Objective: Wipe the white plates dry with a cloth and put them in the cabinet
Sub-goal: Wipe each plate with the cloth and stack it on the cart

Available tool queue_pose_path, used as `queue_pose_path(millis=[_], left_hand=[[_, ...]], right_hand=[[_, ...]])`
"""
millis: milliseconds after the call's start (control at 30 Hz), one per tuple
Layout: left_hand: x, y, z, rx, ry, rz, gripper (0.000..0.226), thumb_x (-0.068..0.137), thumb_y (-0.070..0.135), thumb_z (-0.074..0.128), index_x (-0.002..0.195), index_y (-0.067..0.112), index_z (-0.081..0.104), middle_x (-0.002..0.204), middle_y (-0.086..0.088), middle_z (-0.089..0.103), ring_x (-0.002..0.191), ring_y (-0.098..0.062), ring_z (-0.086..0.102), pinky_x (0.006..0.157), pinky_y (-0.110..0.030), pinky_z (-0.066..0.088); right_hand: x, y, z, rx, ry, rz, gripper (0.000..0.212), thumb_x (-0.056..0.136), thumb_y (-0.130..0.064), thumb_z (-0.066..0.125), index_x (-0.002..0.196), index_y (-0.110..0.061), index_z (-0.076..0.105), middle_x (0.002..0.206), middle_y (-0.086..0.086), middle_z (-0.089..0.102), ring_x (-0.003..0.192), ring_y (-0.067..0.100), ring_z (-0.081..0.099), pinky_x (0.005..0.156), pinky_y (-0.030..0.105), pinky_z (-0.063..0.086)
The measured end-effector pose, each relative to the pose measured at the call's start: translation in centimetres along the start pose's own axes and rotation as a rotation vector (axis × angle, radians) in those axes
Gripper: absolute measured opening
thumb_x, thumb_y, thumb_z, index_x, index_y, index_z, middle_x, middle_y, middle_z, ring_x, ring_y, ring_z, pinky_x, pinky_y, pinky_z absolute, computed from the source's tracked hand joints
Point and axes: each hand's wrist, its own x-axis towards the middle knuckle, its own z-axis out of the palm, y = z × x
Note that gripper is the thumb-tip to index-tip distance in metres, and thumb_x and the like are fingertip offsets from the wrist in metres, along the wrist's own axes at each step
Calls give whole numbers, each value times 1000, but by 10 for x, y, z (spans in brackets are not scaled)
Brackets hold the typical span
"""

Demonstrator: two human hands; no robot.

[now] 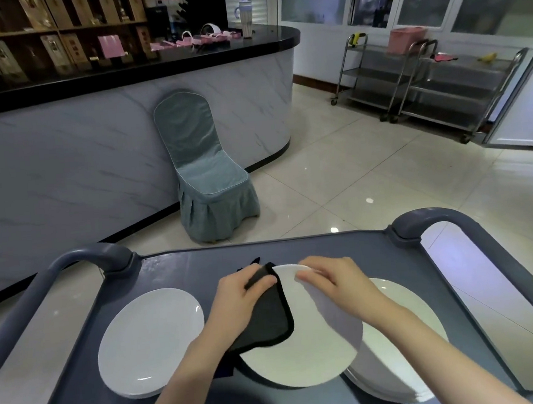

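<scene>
plates white | cloth black | cart grey-blue | chair teal

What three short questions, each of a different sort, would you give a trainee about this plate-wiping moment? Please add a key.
1. True or false: the left hand holds the black cloth against the lifted plate.
2. Choose one: the right hand grips the lifted plate at
A. its far rim
B. its near rim
C. the middle of its underside
3. Fill the gap: besides the lifted plate, ___ piles of white plates lie on the cart.

Key
1. True.
2. A.
3. Two: the left pile and the right pile, which lies partly under the right forearm.
</scene>
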Motion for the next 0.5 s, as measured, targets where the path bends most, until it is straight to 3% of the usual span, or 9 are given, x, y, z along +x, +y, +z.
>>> queue_pose_path(millis=[67,167,267,367,433,500], left_hand=[[-9,-5,1,-104,85,-53,16,96,27,61,84,37,68,81,13,70,78,-2,62,69,-13,44],[-22,-12,4,-256,212,-194,20,99,27,56,86,35,68,85,11,72,78,1,63,67,-9,47],[-17,-11,-2,-232,247,-206,21,99,24,57,82,31,68,83,13,71,76,4,62,67,-9,46],[-3,1,-14,-68,63,-43,13,95,24,63,83,28,66,79,14,68,75,3,59,68,-11,42],[5,10,-14,60,-144,52,11,93,29,66,82,26,65,75,10,64,71,-1,56,67,-17,40],[7,13,-14,74,-198,69,13,93,30,65,80,31,64,72,11,62,69,0,54,65,-17,39]], right_hand=[[-3,7,1,120,106,46,14,100,-29,58,97,-24,71,91,-17,72,88,1,64,79,15,45],[-9,12,3,379,259,160,16,99,-25,59,92,-24,73,92,-12,73,86,5,65,75,12,45],[-14,10,9,439,310,162,20,101,-24,57,93,-35,72,96,-17,73,89,-1,65,75,8,45],[-12,1,10,297,188,85,18,101,-30,56,92,-40,67,94,-24,70,87,-4,63,74,8,43],[-9,-3,15,179,74,-4,14,100,-36,55,93,-36,67,90,-22,69,83,0,63,73,13,44],[-8,-4,16,159,71,-36,17,100,-35,56,94,-27,69,88,-18,69,81,2,62,74,16,45]])
